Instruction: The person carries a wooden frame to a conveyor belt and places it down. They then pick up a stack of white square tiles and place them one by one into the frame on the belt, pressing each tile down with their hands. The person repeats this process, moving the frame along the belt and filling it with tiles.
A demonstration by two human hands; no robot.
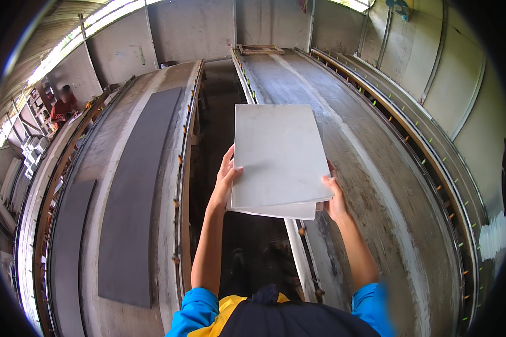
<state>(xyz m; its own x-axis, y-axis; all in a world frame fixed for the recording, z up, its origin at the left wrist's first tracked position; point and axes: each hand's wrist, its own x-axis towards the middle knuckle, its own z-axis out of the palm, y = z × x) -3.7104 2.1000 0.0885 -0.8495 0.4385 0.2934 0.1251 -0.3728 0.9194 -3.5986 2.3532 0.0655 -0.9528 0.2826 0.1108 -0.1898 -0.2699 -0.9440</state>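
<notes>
I hold a stack of pale grey rectangular sheets (278, 157) out in front of me, above the gap between two long tables. My left hand (226, 178) grips the stack's lower left edge, thumb on top. My right hand (335, 196) grips the lower right corner, fingers mostly under the sheets. A second sheet edge shows beneath the top one at the near end. Both forearms rise from blue sleeves at the bottom edge.
A long grey table (376, 185) runs away on the right, with railed edges. On the left table (168, 185) lies a long dark grey strip (138, 191), and another dark strip (67, 253) lies further left. A person in red (63, 106) sits far left.
</notes>
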